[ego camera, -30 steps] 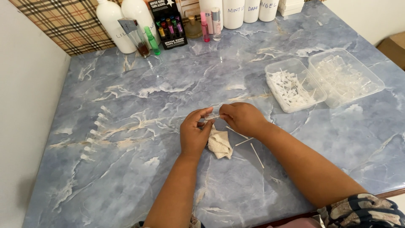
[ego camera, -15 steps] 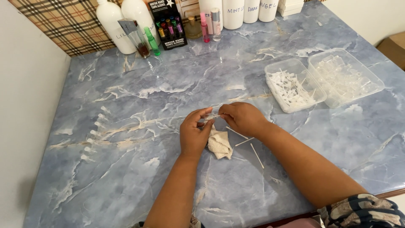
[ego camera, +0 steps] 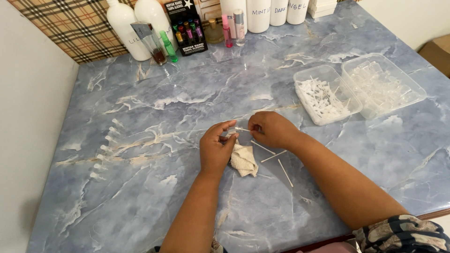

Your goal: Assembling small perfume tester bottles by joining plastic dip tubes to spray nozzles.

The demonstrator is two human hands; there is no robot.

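My left hand point(ego camera: 216, 149) pinches a small clear vial point(ego camera: 231, 132) at the middle of the blue marbled table point(ego camera: 154, 197). My right hand point(ego camera: 271, 129) holds a thin white stick point(ego camera: 242, 129) whose tip meets the vial's mouth. A crumpled beige cloth point(ego camera: 243, 160) lies just below both hands. Three loose white sticks point(ego camera: 274, 157) rest on the table under my right wrist.
Two clear plastic tubs stand at the right: one with white sticks point(ego camera: 326, 100), one with clear vials point(ego camera: 382, 84). A row of small capped vials point(ego camera: 104, 149) lines the left side. White bottles point(ego camera: 123, 29), a dark box of coloured vials point(ego camera: 186, 27) and small perfume bottles point(ego camera: 227, 31) stand at the back edge.
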